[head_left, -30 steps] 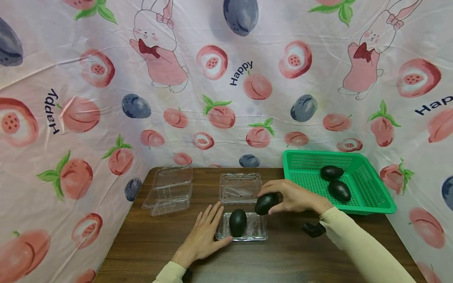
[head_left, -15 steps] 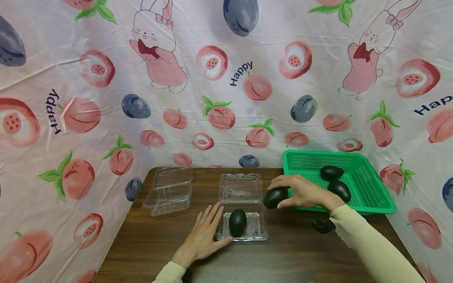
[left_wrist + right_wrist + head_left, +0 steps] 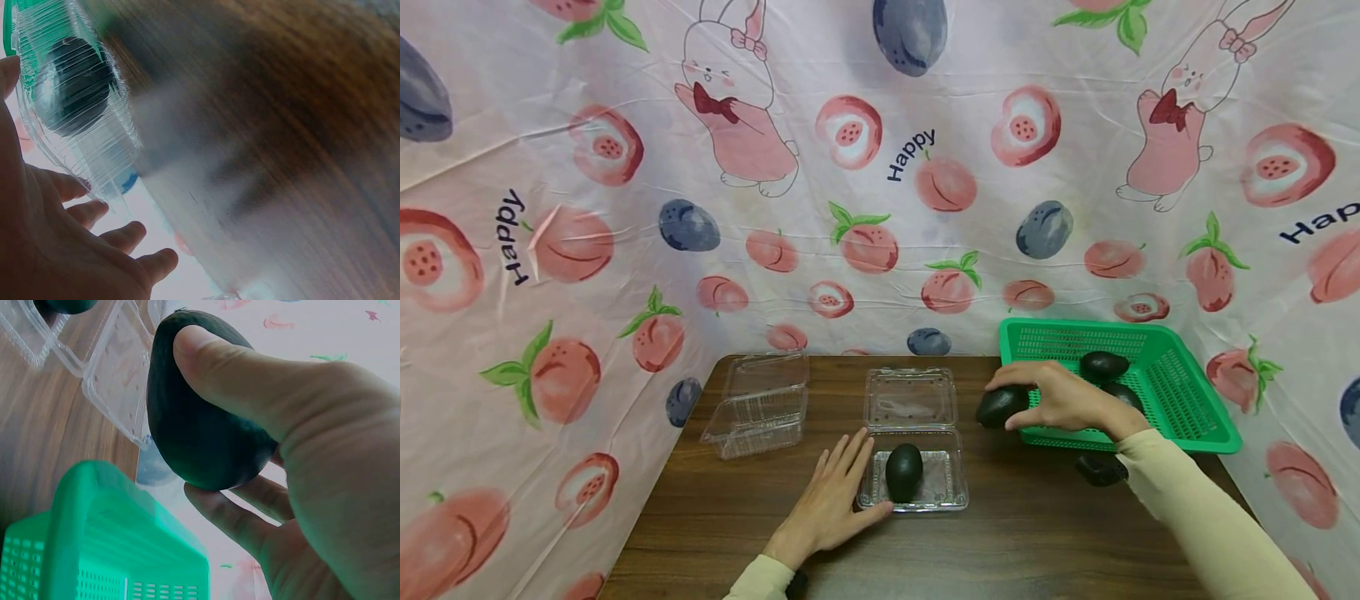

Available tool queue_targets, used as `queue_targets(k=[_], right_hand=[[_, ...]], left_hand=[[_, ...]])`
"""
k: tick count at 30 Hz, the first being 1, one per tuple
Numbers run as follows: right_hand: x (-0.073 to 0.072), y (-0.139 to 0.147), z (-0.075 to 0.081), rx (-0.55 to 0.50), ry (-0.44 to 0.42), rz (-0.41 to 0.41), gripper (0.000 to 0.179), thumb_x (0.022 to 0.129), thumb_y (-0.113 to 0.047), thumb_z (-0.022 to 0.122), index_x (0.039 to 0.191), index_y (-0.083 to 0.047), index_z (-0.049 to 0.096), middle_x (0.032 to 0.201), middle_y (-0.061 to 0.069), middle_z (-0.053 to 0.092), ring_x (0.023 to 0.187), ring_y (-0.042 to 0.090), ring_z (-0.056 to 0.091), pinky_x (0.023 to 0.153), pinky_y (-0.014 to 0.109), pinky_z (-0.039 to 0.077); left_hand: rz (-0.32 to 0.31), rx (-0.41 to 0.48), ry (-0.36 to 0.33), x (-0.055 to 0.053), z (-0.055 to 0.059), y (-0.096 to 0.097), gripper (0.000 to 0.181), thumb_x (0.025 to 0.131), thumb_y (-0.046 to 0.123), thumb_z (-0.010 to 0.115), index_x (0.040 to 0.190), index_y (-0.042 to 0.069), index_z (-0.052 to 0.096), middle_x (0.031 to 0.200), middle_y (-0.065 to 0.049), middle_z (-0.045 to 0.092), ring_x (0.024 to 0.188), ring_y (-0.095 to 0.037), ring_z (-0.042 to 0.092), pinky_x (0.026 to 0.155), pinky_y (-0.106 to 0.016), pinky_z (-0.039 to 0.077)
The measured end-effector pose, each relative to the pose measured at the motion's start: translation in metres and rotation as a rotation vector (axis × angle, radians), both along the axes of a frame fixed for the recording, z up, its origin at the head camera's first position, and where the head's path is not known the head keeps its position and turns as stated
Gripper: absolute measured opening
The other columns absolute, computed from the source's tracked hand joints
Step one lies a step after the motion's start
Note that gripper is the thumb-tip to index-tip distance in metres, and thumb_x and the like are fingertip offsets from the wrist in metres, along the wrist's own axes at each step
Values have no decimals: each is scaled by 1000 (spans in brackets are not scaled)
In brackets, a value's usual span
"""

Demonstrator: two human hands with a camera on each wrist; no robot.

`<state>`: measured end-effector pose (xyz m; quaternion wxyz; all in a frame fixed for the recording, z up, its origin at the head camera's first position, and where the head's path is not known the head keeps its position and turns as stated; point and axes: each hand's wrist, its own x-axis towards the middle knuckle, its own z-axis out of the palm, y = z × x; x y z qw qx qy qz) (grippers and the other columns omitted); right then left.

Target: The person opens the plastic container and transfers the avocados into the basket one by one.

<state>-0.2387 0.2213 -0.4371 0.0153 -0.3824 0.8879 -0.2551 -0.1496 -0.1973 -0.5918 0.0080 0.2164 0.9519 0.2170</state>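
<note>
In the head view my right hand [image 3: 1063,402] grips a dark avocado [image 3: 1002,406] in the air by the green basket's left front corner. The right wrist view shows this avocado [image 3: 200,412] between thumb and fingertips. My left hand [image 3: 829,500], fingers straight, rests against the left side of an open clear plastic clamshell box [image 3: 943,475]. A second avocado [image 3: 904,472] stands in the left half of that box. Through the box's ribbed wall the left wrist view shows an avocado [image 3: 74,87], with my left hand [image 3: 69,244] beside it.
The green basket [image 3: 1206,392] at the back right holds two avocados [image 3: 1103,366], one partly hidden by my right hand. Another open clear clamshell box [image 3: 760,417] stands at the back left of the wooden table [image 3: 715,533]. A printed cloth [image 3: 880,275] hangs behind.
My right hand has moved right, away from the clamshell box and over to the green basket, still holding the avocado. My left hand has stayed in place.
</note>
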Motion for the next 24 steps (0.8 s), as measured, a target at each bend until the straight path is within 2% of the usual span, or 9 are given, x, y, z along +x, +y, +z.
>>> queue_targets(k=[8,18,24], right_hand=[[-2,14,3,17,-8,-74,53,89,-24,99,139,-22,80,147,7,76,136,35,72,109,58,63],[-9,30,1,19,22,-121,51,89,-28,99,136,-25,80,140,-1,78,123,24,74,99,41,65],[-14,39,-1,18,32,-136,51,89,-26,99,136,-25,80,142,0,79,124,26,74,98,43,65]], left_hand=[[0,-2,1,-1,0,0,111,103,77,64,182,12,22,191,-12,19,175,-50,22,136,-80,24],[3,4,-7,-1,1,0,111,103,78,63,182,13,23,191,-12,19,175,-50,21,136,-80,23],[2,12,-7,0,1,0,111,103,78,64,182,12,23,191,-13,19,175,-50,21,135,-81,23]])
